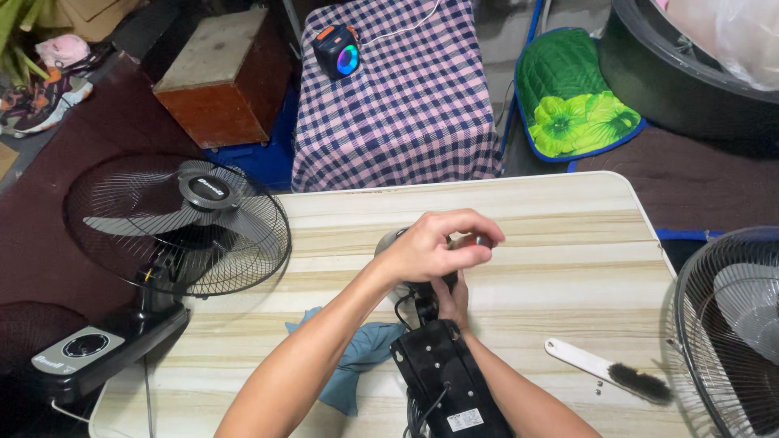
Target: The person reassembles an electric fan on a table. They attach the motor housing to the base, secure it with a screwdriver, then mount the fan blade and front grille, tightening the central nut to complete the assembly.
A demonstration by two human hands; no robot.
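A fan motor unit on a black base [446, 381] lies on the light wooden table [568, 211], base toward me. My left hand [434, 247] is cupped over the grey motor head [389, 240], fingers closed around its front end. My right hand [454, 298] sits under the left one, gripping the black neck between motor and base; most of it is hidden. A teal cloth [357, 357] lies just left of the base.
A white-handled brush [608, 371] with black bristles and two small screws [599, 389] lie at the right. A black standing fan [178, 223] is at the table's left edge, another fan guard [726, 324] at the right. A checked-cloth stand with a small speaker [337, 50] is behind.
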